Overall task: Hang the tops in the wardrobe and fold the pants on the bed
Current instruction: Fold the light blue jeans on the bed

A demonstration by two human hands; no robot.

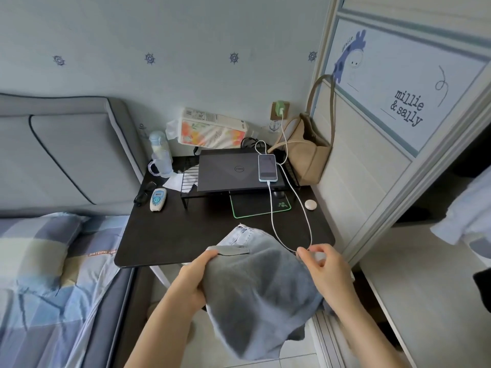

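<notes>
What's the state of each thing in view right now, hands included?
left hand: grips the grey garment's edge
right hand: pinches the garment's other side
grey garment: held up over the desk's near edge, bunched
jeans: lying on the desk, partly under the garment
laptop: lid closed, on a wire stand
phone: lying on the laptop, cable plugged in
charger: plugged into the wall socket
wardrobe door: slid open

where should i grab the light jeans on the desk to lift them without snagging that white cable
Take the light jeans by the waistband edge nearest the desk's middle, coming from the left. The white cable loops close along their right side, and the grey garment held by both hands covers the near end.
</notes>
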